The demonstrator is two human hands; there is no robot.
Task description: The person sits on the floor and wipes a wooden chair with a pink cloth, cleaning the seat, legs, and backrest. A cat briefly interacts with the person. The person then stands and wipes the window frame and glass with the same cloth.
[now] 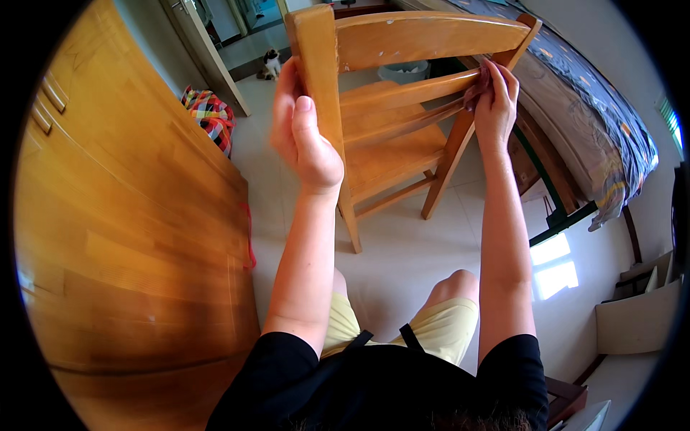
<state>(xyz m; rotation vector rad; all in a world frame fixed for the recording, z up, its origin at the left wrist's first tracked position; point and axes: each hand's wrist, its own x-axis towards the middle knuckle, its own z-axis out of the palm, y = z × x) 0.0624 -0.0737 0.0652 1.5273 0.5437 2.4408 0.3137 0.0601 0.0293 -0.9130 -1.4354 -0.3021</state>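
A wooden chair [393,161] stands in front of me with its slatted back towards me. My left hand [308,129] is against the outer side of the chair's left back post, thumb up, fingers partly hidden behind the post. With my right hand [493,105] I hold a dark reddish cloth [474,96] against the right end of a middle slat, beside the right post. The top rail [431,40] above has small pale worn spots.
A wooden wardrobe [145,215] fills the left side. Behind the chair are a checked fabric bundle [210,118], a cat [270,64] near the doorway and a grey basin [404,71]. A bed with a blue patterned cover [598,81] stands at the right.
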